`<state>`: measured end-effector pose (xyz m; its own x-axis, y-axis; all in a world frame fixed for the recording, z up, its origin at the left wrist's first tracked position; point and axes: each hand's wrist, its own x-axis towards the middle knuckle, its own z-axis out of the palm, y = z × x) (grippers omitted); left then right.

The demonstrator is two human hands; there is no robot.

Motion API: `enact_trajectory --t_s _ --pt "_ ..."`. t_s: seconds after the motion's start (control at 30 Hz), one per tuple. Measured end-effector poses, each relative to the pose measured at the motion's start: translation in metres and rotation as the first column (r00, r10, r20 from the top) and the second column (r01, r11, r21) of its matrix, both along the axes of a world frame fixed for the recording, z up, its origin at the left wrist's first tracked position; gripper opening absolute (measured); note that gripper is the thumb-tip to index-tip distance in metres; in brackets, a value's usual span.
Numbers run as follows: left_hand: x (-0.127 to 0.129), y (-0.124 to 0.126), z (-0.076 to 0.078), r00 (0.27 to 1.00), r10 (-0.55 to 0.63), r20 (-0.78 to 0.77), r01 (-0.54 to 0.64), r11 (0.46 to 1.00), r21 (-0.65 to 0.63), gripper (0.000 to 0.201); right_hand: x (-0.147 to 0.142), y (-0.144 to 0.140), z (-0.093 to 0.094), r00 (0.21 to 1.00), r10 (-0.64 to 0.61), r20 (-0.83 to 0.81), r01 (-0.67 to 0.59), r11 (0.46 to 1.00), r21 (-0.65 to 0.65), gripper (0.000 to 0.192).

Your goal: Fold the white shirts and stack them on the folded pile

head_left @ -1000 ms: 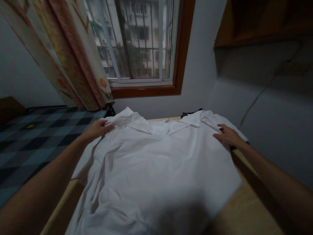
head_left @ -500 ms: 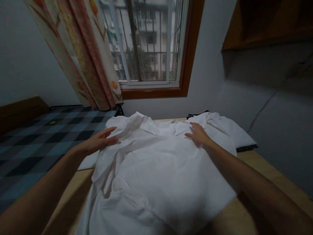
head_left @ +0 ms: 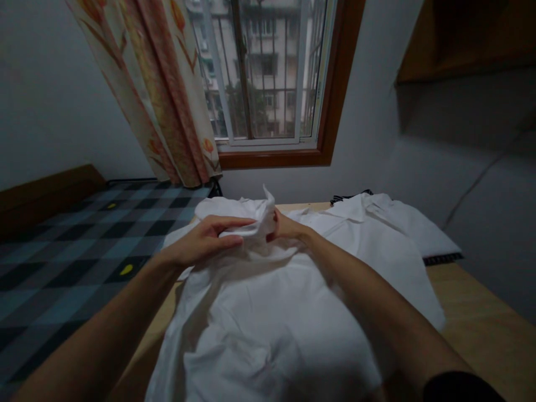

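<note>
A white collared shirt (head_left: pixel 285 312) lies spread and rumpled on a light wooden table (head_left: pixel 473 301), reaching down toward me. My right hand (head_left: pixel 285 226) has its fingers curled round a fold near the collar, and that fold stands up in a small peak. Part of its fingers is hidden behind the cloth. Just left of it, my left hand (head_left: pixel 209 237) rests on the shirt, fingers stretched to the right and thumb apart below them. Loose cloth lies between thumb and fingers.
A bed with a checked cover (head_left: pixel 84 234) stands to the left. Behind the table are a barred window (head_left: pixel 263 72) and a flowered curtain (head_left: pixel 167 111). A wooden cabinet (head_left: pixel 473 50) hangs at upper right. Dark-edged white cloth (head_left: pixel 435 237) lies at the table's back right.
My right hand has moved left across the collar and taken hold of the shirt, raising a fold. My left hand has shifted right, and the two are now close together.
</note>
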<state>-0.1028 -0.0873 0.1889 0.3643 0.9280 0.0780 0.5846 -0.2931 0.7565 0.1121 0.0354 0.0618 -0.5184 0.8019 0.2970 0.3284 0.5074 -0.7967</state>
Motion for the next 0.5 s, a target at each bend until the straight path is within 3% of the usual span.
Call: enact_trajectory --t_s 0.1,0.13,0.2,0.23,0.27,0.33,0.37,0.43,0.5 --pt "0.007 0.003 -0.005 0.996 0.047 -0.07 -0.032 0.979 0.204 0.061 0.013 -0.015 0.004 0.985 0.148 0.085 -0.146 0.989 -0.038 0.027" --pt "0.004 0.003 -0.009 0.988 0.119 -0.101 -0.088 0.957 0.275 0.06 0.027 -0.02 0.005 0.987 0.115 0.116 -0.111 0.993 -0.038 0.017" --pt "-0.008 -0.002 -0.023 0.945 0.281 -0.169 -0.199 0.9 0.388 0.061 0.065 -0.032 0.011 0.983 -0.142 0.119 0.139 0.99 0.032 0.016" --pt "-0.015 -0.008 -0.031 0.916 0.349 -0.199 -0.237 0.869 0.434 0.063 0.088 -0.041 0.015 0.938 -0.337 0.081 0.329 0.939 0.097 0.016" --pt "-0.022 -0.017 -0.042 0.887 0.405 -0.222 -0.266 0.84 0.472 0.065 0.111 -0.052 0.019 0.862 -0.507 0.017 0.499 0.853 0.156 0.019" --pt "-0.034 -0.042 -0.066 0.834 0.492 -0.25 -0.317 0.797 0.514 0.069 0.156 -0.083 0.025 0.729 -0.684 -0.037 0.665 0.694 0.275 0.025" --pt "-0.038 -0.057 -0.079 0.805 0.532 -0.261 -0.357 0.787 0.503 0.07 0.174 -0.102 0.025 0.693 -0.721 -0.022 0.688 0.651 0.323 0.028" --pt "-0.039 -0.087 -0.107 0.77 0.562 -0.302 -0.434 0.809 0.397 0.072 0.201 -0.143 0.019 0.683 -0.724 0.092 0.649 0.66 0.378 0.033" --pt "-0.034 -0.113 -0.132 0.789 0.526 -0.317 -0.469 0.85 0.242 0.068 0.216 -0.182 0.002 0.717 -0.653 0.243 0.55 0.744 0.379 0.036"
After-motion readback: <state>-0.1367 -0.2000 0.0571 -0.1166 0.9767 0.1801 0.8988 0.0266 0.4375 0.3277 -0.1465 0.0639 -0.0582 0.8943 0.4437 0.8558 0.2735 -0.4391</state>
